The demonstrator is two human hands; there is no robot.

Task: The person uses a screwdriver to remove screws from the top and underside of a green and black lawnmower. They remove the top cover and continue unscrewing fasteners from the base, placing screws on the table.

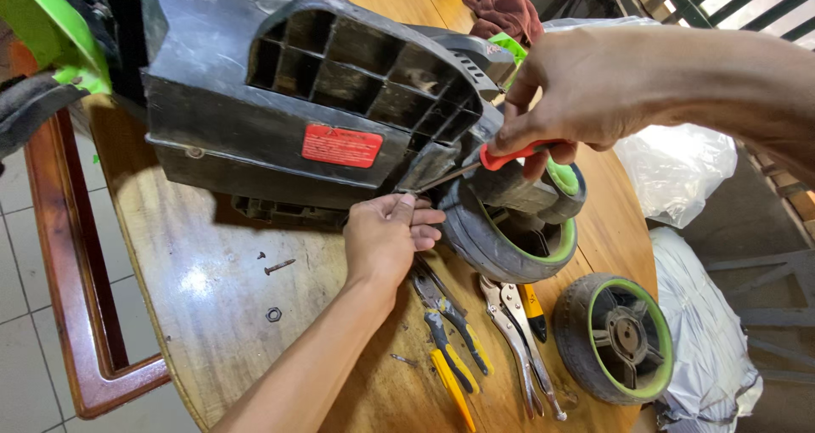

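Round wooden table (204, 289), worn and glossy, carries a large black plastic machine housing (255, 119) lying on its side near the table's far edge. Right hand (577, 93) is closed around the red handle of a screwdriver (509, 154), whose shaft runs left to a point on the housing's lower corner; left hand (386, 238) is pinched, fingers together, at that same point, apparently steadying the tip or a small fastener too small to make out. Housing looks rigid, bulky and fairly heavy, best gripped by its ribbed edges; the screwdriver is light, stiff and liable to slip off. A mounted wheel (509, 229) with grey tyre and green rim crowds the work point. Just below lie yellow-handled pliers (450, 340) and locking pliers (518, 340); a loose wheel (615, 340), a screw (278, 267) and a nut (272, 314) rest apart. Plastic bags (679, 170) lie at the right.
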